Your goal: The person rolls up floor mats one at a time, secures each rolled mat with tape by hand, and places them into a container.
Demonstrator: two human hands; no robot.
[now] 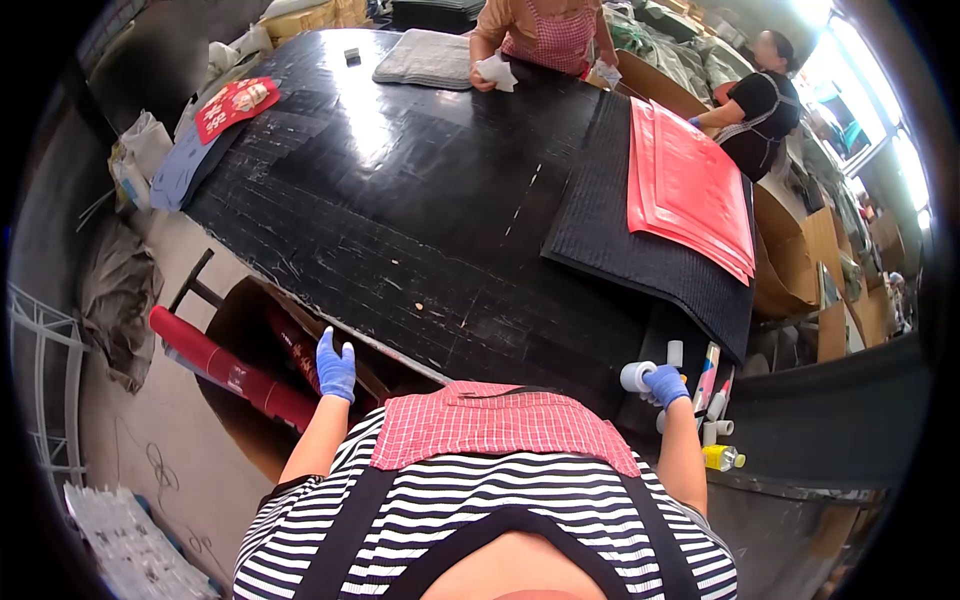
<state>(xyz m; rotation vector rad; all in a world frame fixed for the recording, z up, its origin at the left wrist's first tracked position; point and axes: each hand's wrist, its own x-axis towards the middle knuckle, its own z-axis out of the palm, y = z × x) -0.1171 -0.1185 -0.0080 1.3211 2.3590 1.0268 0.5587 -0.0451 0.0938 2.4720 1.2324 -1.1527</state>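
My left hand (337, 372), in a blue glove with pale fingertips, is held over the near left edge of the black table (400, 230). Its thumb and fingers are apart and nothing is in them. Below it, red rolls (235, 372) lean in a large cardboard box (240, 300). On the right, my right hand (664, 386), also blue-gloved, is closed around a white tape roll (635, 377) at the table's near right edge. Beside that hand are a small white roll (675, 353), more small rolls and a yellow-labelled bottle (722, 458).
Red sheets (690, 185) lie stacked on black ribbed mats (610, 215) at the right. Grey mats (425, 58) are piled at the far side, near a co-worker (545, 40) holding white cloths. Another person (765, 110) stands at the right. A red printed mat (235, 108) hangs over the left edge.
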